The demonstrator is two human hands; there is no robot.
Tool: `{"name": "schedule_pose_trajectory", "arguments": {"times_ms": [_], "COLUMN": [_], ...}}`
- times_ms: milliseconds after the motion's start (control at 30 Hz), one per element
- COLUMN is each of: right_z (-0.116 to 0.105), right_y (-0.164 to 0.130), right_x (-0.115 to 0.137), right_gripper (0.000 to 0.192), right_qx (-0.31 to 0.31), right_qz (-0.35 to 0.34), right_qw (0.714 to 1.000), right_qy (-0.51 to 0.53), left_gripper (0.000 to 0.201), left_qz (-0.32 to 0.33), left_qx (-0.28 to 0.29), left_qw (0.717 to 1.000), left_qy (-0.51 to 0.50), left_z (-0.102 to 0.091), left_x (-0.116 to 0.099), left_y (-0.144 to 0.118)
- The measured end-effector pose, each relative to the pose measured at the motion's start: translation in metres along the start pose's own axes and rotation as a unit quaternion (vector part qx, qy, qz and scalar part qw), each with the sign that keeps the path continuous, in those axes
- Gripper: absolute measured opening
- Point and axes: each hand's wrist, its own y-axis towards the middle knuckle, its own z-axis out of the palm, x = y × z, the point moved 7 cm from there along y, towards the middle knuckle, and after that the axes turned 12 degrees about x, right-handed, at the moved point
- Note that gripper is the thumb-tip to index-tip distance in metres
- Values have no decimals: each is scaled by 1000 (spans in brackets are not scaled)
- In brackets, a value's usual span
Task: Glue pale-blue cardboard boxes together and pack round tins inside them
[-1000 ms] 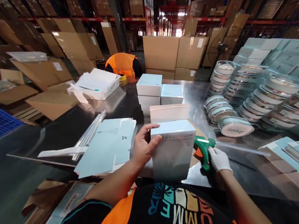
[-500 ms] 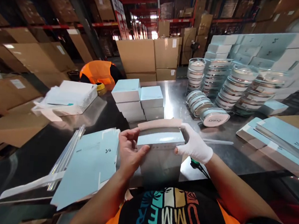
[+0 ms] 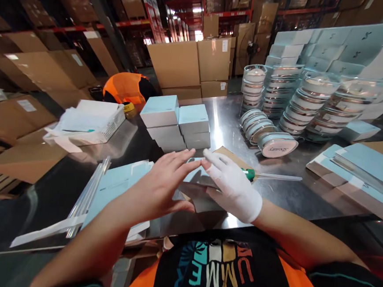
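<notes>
A light-blue and grey cardboard box [image 3: 198, 178] sits on the metal table in front of my chest, partly covered by my hands. My left hand [image 3: 165, 181], bare, reaches over the left of the box with its fingers stretched out. My right hand [image 3: 232, 186], in a white glove, lies over the right of the box, fingers extended and fairly flat. The fingertips of both hands nearly meet above its top. Behind the right hand are a brown cardboard piece [image 3: 227, 154] and a green-handled tool [image 3: 250, 174], the rest of which is hidden.
Closed blue boxes [image 3: 193, 119] are stacked ahead. Flat blue box sheets [image 3: 118, 186] and clear strips [image 3: 89, 197] lie left, near a white basket [image 3: 108, 130]. Clear oval cases [image 3: 277, 145] and more flat boxes [image 3: 371, 168] stand right. A person in an orange vest [image 3: 124, 87] bends beyond.
My hands have gone from gripping the box's sides to lying spread over its top. The box's raised flap is no longer visible, and the green-handled tool shows more.
</notes>
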Motion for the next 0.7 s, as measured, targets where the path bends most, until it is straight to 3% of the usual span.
{"name": "schedule_pose_trajectory", "arguments": {"times_ms": [67, 133, 233, 333, 400, 467, 567, 633, 700], "right_z": [7, 4, -20, -62, -73, -67, -55, -61, -88], "right_y": [11, 19, 10, -27, -58, -80, -89, -85, -77], "right_x": [-5, -29, -112, -216, -262, -281, -278, -266, -244], "right_gripper": [113, 134, 136, 124, 112, 83, 43, 41, 51], "right_qx": [32, 95, 228, 267, 286, 282, 243, 196, 81], "right_qz": [30, 63, 173, 345, 416, 436, 441, 452, 444], "right_qw": [999, 993, 958, 881, 836, 827, 836, 841, 861], "right_qy": [5, 29, -13, -182, -214, -215, -217, -225, -237], "left_gripper": [94, 90, 88, 91, 101, 106, 93, 85, 82], "left_qz": [-27, -68, -98, -155, -207, -245, -282, -284, -284], "left_qx": [27, 32, 18, -97, -197, -254, -272, -255, -226], "left_qw": [998, 993, 994, 982, 949, 906, 839, 803, 793], "left_qy": [54, 87, 46, -52, -134, -235, -378, -459, -489], "left_z": [-3, -9, -23, -46, -49, -29, 36, 89, 133], "left_x": [-7, -3, 18, 54, 78, 95, 102, 97, 90], "left_y": [15, 25, 17, -19, -49, -68, -74, -67, -61]}}
